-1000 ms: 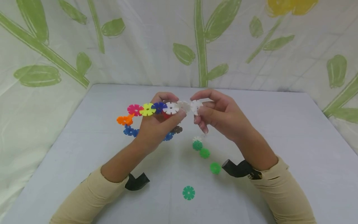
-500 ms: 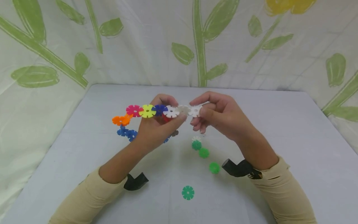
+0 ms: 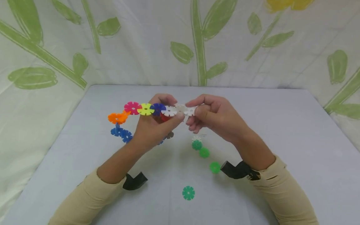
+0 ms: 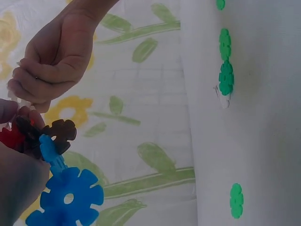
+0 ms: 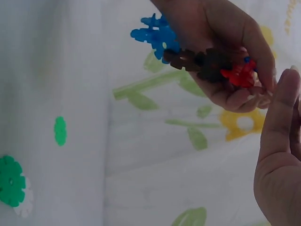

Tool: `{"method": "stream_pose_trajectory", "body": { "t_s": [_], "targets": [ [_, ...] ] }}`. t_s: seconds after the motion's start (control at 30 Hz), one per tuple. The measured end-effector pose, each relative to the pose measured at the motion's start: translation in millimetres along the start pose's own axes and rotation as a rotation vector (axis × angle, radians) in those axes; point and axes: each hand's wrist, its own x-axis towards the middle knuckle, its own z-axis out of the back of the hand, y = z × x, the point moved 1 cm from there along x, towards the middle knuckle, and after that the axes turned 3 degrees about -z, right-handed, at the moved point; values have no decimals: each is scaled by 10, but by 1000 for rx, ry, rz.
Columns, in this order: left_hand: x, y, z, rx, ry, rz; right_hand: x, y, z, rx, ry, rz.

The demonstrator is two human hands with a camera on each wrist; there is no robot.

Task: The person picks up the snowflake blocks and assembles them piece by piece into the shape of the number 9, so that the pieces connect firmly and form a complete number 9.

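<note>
A chain of interlocking snowflake discs hangs over the table in the head view, with pink [image 3: 132, 108], yellow [image 3: 145, 109], orange [image 3: 118, 118] and blue [image 3: 126, 136] pieces among it. My left hand [image 3: 153, 125] pinches the chain at its white end, thumb in front. My right hand [image 3: 222, 120] pinches the outermost white snowflake disc [image 3: 190, 111], which overlaps the neighbouring white one. Brown [image 4: 62, 135] and blue discs [image 4: 70, 197] trail below the left hand in the left wrist view. A red disc [image 5: 240, 74] shows between the left fingers in the right wrist view.
On the white table [image 3: 281, 140] lie a white disc [image 3: 196, 138] under a green disc [image 3: 197, 145], two lighter green discs [image 3: 204, 152] and a single green disc [image 3: 188, 193] nearer the front. A white curtain with painted plants [image 3: 157, 62] rises behind the table.
The right hand's white disc has turned flatter and lines up against the chain's end. Both hands have shifted slightly left in the head view, and the orange and blue part has swung left.
</note>
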Motion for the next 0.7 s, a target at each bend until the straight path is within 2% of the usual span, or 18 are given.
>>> {"method": "stream_pose_trajectory", "body": {
  "t_s": [0.13,0.3,0.4,0.57,0.63,0.7],
  "targets": [
    [4,-22,-6,-71,-1,3,1,30,-18,-105,-24,25],
    [6,-17,-16,-153,20,-26,8,23,-50,-130,-36,41],
    [11,-10,-19,-143,21,-16,2,7,-47,-132,-39,40],
    [36,-1,-30,-109,-3,40,-12,4,32,-176,-36,42],
    [48,-4,-30,-125,0,32,-4,-3,98,-219,-32,43],
    [56,-4,-27,-162,17,17,15,-46,195,-359,-4,21]
  ]
}}
